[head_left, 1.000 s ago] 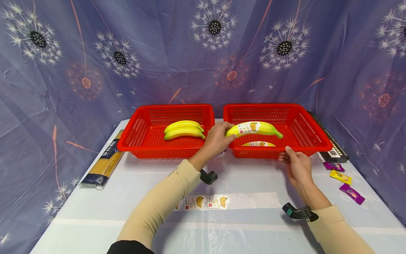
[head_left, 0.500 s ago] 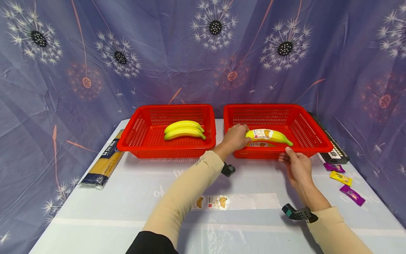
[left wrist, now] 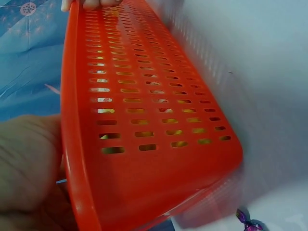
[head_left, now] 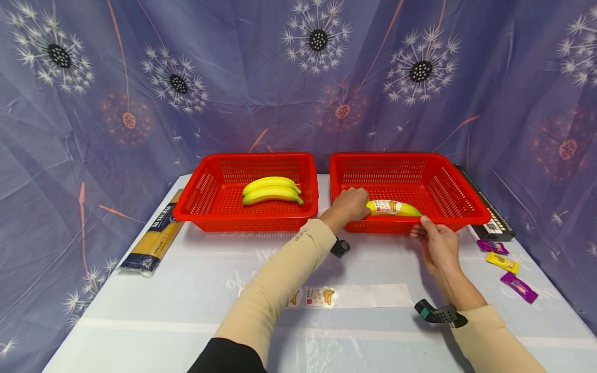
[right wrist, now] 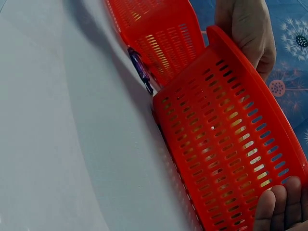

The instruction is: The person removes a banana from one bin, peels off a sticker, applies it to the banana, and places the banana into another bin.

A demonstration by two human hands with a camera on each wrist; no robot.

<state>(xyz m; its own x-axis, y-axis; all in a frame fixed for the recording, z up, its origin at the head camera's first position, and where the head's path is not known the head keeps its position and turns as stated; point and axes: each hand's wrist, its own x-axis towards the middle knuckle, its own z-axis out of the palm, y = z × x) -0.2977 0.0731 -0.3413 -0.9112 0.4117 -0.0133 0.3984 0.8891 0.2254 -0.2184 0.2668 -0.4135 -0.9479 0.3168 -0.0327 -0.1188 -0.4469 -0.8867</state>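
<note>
Left hand: the left hand [head_left: 349, 203] reaches over the near wall of the right basket [head_left: 454, 182], and its fingers are curled around the stem end of the banana [head_left: 394, 207].
Banana: it has a white sticker and lies low inside the right basket, close to the near wall, with its far tip pointing right.
Under it: I cannot tell if it already rests on the basket floor or on something else in there; the wall hides that part.
Right hand: the right hand [head_left: 434, 244] is at the front rim of the same basket; its fingers are straight and the fingertips press on the rim, so it steadies the basket and grips nothing.
Other basket: the left basket [head_left: 205, 187] sits just beside the right one and has two plain bananas [head_left: 271, 191] in it.
How to do it well: I think it is best to lay the banana down flat and gently, and open the fingers only when it rests.
Keep steady: the right hand should keep the basket from sliding.
Watch out: lift the left hand straight up so the sleeve does not catch the rim.
On the table: a sticker strip [head_left: 345, 296] lies near the arms, a pasta pack [head_left: 153, 237] is at the left, and small candy packs [head_left: 502, 261] are at the right.
</note>
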